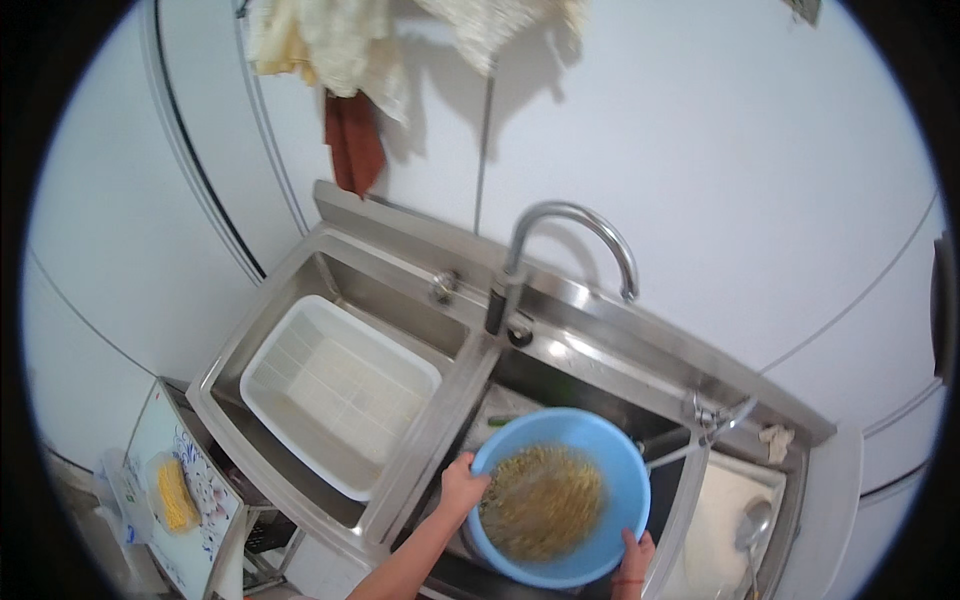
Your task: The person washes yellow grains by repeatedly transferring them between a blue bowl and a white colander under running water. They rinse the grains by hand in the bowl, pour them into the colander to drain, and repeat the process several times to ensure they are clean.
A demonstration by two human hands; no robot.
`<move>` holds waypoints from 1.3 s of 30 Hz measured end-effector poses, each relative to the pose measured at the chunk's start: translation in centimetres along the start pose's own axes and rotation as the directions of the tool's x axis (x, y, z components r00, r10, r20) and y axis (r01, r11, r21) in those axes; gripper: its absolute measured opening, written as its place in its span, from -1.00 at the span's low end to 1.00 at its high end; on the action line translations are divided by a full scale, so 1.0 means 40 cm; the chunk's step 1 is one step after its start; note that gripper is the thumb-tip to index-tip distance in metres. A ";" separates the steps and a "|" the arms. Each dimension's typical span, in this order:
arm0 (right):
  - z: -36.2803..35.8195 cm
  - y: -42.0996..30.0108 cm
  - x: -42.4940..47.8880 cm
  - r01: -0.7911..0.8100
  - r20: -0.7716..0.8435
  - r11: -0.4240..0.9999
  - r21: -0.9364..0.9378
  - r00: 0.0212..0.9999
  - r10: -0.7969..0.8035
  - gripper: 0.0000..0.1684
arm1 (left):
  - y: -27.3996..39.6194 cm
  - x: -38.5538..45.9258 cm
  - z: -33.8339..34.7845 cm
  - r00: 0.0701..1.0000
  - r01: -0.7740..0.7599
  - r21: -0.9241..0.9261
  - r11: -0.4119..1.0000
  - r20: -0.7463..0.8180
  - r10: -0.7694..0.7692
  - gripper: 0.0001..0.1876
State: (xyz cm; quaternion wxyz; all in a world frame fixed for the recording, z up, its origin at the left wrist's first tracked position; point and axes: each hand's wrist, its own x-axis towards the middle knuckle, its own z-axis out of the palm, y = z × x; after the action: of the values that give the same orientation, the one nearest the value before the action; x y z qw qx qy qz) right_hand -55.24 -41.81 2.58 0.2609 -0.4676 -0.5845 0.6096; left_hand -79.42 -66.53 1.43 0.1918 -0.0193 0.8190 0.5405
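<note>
Both hands hold a round blue plastic basin (pixel 628 480) over the middle bowl of a stainless steel sink. Inside the basin lies a blurred mass of yellow-brown bits (pixel 544 502), perhaps in water; I cannot tell what they are. My left hand (pixel 463 484) grips the basin's left rim. At the lower right, my right hand (pixel 636 555) has hold of the rim, with a thin red band at its wrist. Behind the basin's left edge shows a short green piece (pixel 501 421), on a pale surface in the sink bowl.
A white plastic basket (pixel 341 390) sits in the left sink bowl. A chrome gooseneck faucet (pixel 574 210) arches behind the basin. The right compartment holds a white tray (pixel 705 517) with a metal ladle (pixel 754 521). Yellow food in a plastic container (pixel 176 495) stands on a patterned table. Cloths (pixel 322 37) hang above.
</note>
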 end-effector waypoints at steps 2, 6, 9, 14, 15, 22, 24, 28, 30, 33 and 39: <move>0.036 -0.051 -0.055 -0.013 0.056 1.000 -0.019 0.998 0.014 -0.80 | -0.006 -0.015 -0.078 0.994 0.111 -0.019 0.994 0.020 -0.111 -0.69; 0.120 -0.211 -0.182 0.017 0.139 0.974 -0.227 0.990 0.015 -0.71 | -0.015 -0.080 -0.250 0.961 0.274 -0.359 0.892 0.064 -0.269 -0.71; 0.206 -0.352 -0.280 0.107 0.209 0.965 -0.241 0.976 -0.056 -0.74 | -0.026 -0.127 -0.377 0.951 0.295 -0.620 0.727 0.116 -0.286 -0.74; 0.375 -0.538 -0.370 0.285 0.380 0.958 -0.039 0.891 -0.249 -0.80 | -0.058 -0.149 -0.471 0.910 0.367 -0.781 0.506 0.189 -0.369 -0.74; 0.412 -0.562 -0.374 0.319 0.393 0.946 -0.058 0.878 -0.272 -0.78 | -0.065 -0.142 -0.478 0.909 0.355 -0.814 0.459 0.187 -0.372 -0.70; 0.639 -0.664 -0.342 0.463 0.489 0.864 -0.199 0.811 -0.322 -0.77 | -0.098 -0.052 -0.471 0.852 0.383 -0.902 0.201 0.261 -0.454 -0.50; 0.698 -0.679 -0.316 0.480 0.506 0.843 -0.242 0.804 -0.313 -0.76 | -0.104 -0.035 -0.468 0.821 0.428 -0.890 0.156 0.311 -0.479 -0.51; 0.820 -0.711 -0.273 0.560 0.596 0.768 -0.311 0.744 -0.302 -0.73 | -0.102 -0.012 -0.467 0.765 0.478 -0.867 0.140 0.332 -0.551 -0.52; 0.881 -0.735 -0.264 0.531 0.626 0.774 -0.345 0.745 -0.232 -0.69 | -0.095 0.001 -0.471 0.744 0.469 -0.883 0.011 0.388 -0.544 -0.51; 0.971 -0.772 -0.268 0.500 0.652 0.723 -0.477 0.753 -0.091 -0.67 | -0.088 0.019 -0.487 0.700 0.496 -0.865 -0.073 0.448 -0.556 -0.53; 1.205 -0.768 -0.279 0.550 0.728 0.600 -0.580 0.681 0.079 -0.56 | -0.138 0.063 -0.507 0.615 0.597 -0.790 -0.139 0.562 -0.553 -0.54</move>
State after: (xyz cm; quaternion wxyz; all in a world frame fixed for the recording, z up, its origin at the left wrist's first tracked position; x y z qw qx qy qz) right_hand -99.67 -68.49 29.09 -0.1146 -0.1794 -0.8982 0.3847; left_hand -86.39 -86.48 2.66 0.3655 -0.4798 0.1933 0.7739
